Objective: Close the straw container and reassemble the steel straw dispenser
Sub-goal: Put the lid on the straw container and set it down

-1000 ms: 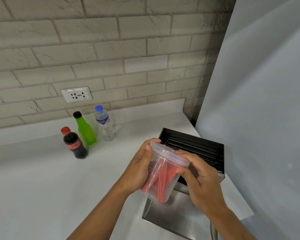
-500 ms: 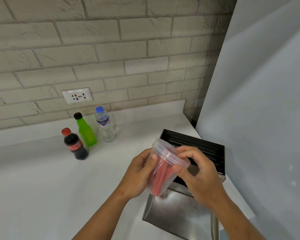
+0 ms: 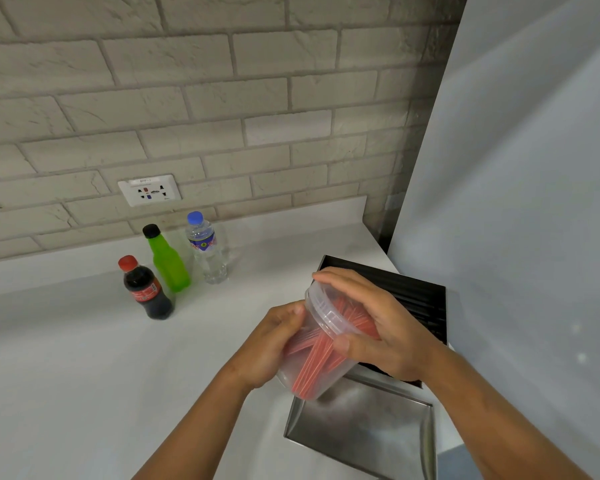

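Observation:
A clear plastic straw container (image 3: pixel 314 358) full of red straws is held tilted above the counter. Its clear lid (image 3: pixel 321 308) sits on the mouth. My left hand (image 3: pixel 269 344) grips the container's side from the left. My right hand (image 3: pixel 378 327) lies over the lid, fingers across the top and thumb on the rim. Behind and below stands the steel straw dispenser (image 3: pixel 416 296), open, with dark straws in rows inside. A flat steel panel (image 3: pixel 357 424) of the dispenser lies in front of it on the counter.
Three bottles stand at the back left of the white counter (image 3: pixel 84 375): a cola bottle (image 3: pixel 146 289), a green bottle (image 3: pixel 167 261) and a water bottle (image 3: pixel 207 249). A wall socket (image 3: pixel 149 190) is above them. A pale wall panel (image 3: pixel 516 202) closes off the right side.
My right hand has moved from the container's side up onto the lid, covering it. The container has tilted further, its mouth turned up and to the right.

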